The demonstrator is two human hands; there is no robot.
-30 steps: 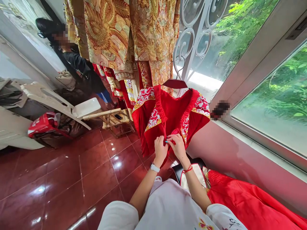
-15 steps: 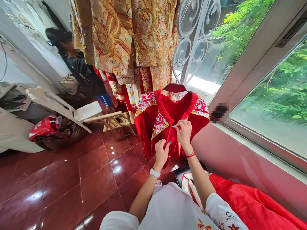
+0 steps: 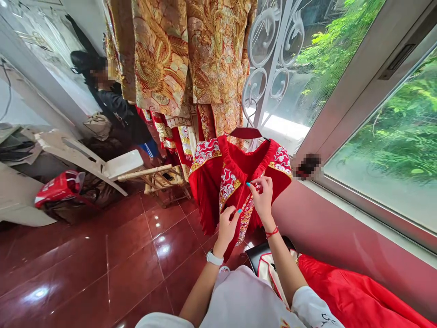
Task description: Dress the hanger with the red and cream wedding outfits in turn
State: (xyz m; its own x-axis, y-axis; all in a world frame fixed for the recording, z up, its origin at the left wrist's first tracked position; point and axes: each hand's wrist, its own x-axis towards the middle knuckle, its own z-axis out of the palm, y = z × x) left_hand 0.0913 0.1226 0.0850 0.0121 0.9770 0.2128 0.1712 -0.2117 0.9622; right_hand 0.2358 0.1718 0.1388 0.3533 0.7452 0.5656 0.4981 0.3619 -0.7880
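A red embroidered jacket (image 3: 208,182) hangs in front of me on a hanger (image 3: 245,133), its wire hook rising above the collar. White, pink and gold patterns cover its shoulders and front edges. My right hand (image 3: 262,196) pinches the front edge just below the neckline, thumb and fingers together. Lower down and to the left, my left hand (image 3: 228,228) grips the front opening between thumb and fingers. Between the two hands the jacket's front edges hang close together. Any small fastener under my fingertips is too small to make out.
Gold embroidered garments (image 3: 160,54) hang behind the jacket. A bamboo stool (image 3: 164,180) and a white chair (image 3: 123,165) stand to the left, with a person (image 3: 116,105) beyond. Red cloth (image 3: 348,282) lies at the lower right. A window (image 3: 385,132) borders the right side.
The jacket's right front edge has turned outward, showing more of its embroidered band below my hands. Both hands stay on the front opening, the left slightly lower. The view has shifted a little.
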